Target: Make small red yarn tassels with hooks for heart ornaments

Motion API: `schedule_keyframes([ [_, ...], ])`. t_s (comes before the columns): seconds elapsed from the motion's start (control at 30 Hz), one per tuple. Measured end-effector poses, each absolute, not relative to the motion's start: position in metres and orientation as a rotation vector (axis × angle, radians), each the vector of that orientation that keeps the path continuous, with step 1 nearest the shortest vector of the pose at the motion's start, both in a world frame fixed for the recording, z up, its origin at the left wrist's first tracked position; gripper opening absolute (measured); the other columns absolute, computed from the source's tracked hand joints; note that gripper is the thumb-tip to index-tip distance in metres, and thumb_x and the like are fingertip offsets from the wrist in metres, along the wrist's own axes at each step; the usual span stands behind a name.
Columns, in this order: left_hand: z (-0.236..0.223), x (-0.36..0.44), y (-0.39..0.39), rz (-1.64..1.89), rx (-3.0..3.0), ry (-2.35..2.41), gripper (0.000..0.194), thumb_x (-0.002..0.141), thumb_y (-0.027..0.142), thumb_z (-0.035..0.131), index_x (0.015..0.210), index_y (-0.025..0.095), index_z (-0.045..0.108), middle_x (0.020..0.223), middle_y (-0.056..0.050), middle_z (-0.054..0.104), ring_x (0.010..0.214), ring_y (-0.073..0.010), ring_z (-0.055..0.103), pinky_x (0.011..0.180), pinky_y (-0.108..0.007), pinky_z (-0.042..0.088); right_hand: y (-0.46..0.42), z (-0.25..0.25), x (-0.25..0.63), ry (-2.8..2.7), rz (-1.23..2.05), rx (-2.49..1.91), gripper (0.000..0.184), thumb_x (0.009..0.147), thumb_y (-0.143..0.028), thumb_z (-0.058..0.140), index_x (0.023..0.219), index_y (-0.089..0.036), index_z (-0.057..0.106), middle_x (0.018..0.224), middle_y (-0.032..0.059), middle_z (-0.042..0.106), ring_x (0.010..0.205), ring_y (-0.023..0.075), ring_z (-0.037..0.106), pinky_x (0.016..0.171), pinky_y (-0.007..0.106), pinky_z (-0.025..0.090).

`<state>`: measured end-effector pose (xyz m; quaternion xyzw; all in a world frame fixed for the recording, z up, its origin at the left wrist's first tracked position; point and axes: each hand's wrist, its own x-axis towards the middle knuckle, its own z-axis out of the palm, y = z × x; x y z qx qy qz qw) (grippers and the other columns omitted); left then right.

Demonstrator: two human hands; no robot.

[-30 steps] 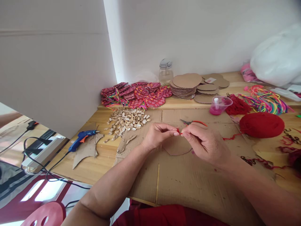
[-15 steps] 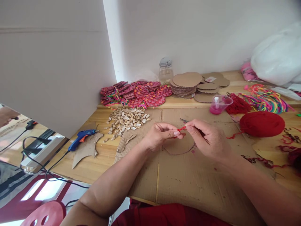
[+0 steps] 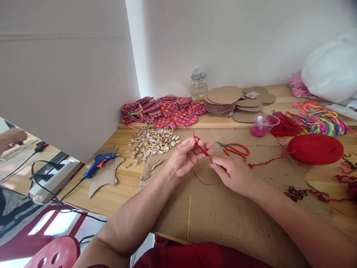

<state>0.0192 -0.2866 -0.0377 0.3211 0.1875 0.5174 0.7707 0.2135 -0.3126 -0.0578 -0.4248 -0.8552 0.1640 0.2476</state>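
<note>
A short length of red yarn (image 3: 204,151) stretches between my two hands above the cardboard sheet. My left hand (image 3: 186,157) pinches one end of it between thumb and forefinger, and the strand runs across the other, looser fingers. The lower end is pinched in my right hand (image 3: 232,174), its fingers curled. Just beyond the right hand lie scissors (image 3: 237,149) with orange handles. Under the hands, partly hidden, rests a cut cardboard piece (image 3: 205,175) with a curved edge. A ball of red yarn (image 3: 315,149) sits to the right, its loose tail trailing toward the scissors.
Peanut shells (image 3: 153,143) are heaped at left, near a blue glue gun (image 3: 99,163) on a cardboard scrap. Along the back stand decorated red pieces (image 3: 167,111), a jar (image 3: 199,85), stacked cardboard shapes (image 3: 223,98) and a plastic cup (image 3: 264,124). Multicoloured cords (image 3: 323,119) lie at right.
My hands have moved apart, drawing the red yarn out between them. My right hand has dropped lower and nearer me, uncovering the scissors. The view has shifted slightly.
</note>
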Motion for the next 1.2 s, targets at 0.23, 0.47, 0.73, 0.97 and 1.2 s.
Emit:
schedule_keyframes([
  [0.23,-0.043,0.025,-0.283,1.254,0.948,0.63,0.019,0.072,0.031,0.08,0.077,0.016,0.069,0.08,-0.003,0.073,0.101,-0.0235,0.069,0.101,-0.042,0.046,-0.326,-0.045,0.207,-2.429,0.491,-1.056,0.027,0.098,-0.021,0.041,0.071,-0.02,0.042,0.068,-0.0023,0.047,0.06,0.012,0.041,0.059,0.028,0.028],
  [0.47,-0.05,0.026,-0.284,1.104,1.368,0.817,0.022,0.069,0.034,0.081,0.078,0.014,0.076,0.082,-0.007,0.075,0.082,-0.019,0.07,0.086,-0.033,0.052,-0.323,-0.025,0.219,-2.198,0.366,-0.938,0.018,0.096,-0.02,0.045,0.081,-0.02,0.055,0.074,0.0013,0.057,0.072,0.0151,0.051,0.066,0.028,0.037],
  [0.73,-0.045,0.024,-0.286,1.002,1.455,0.832,0.024,0.069,0.036,0.082,0.078,0.014,0.077,0.084,-0.008,0.076,0.077,-0.0172,0.069,0.08,-0.03,0.052,-0.32,-0.019,0.222,-2.142,0.277,-0.923,0.019,0.097,-0.019,0.045,0.081,-0.02,0.057,0.074,0.002,0.06,0.07,0.015,0.055,0.066,0.028,0.04],
  [0.97,-0.042,0.025,-0.292,0.852,1.427,0.727,0.023,0.071,0.034,0.08,0.08,0.014,0.076,0.081,-0.007,0.075,0.074,-0.0158,0.068,0.078,-0.029,0.052,-0.316,-0.026,0.224,-2.103,0.311,-0.994,0.021,0.098,-0.022,0.046,0.081,-0.02,0.058,0.074,0.0025,0.06,0.073,0.0165,0.056,0.069,0.029,0.041],
  [1.2,-0.038,0.021,-0.293,0.95,0.964,0.487,0.026,0.075,0.037,0.078,0.074,0.013,0.067,0.078,-0.006,0.071,0.096,-0.0258,0.07,0.096,-0.044,0.05,-0.305,-0.037,0.228,-2.056,0.381,-1.146,0.024,0.097,-0.028,0.046,0.079,-0.02,0.06,0.067,0.0007,0.057,0.064,0.0152,0.052,0.061,0.028,0.037],
])
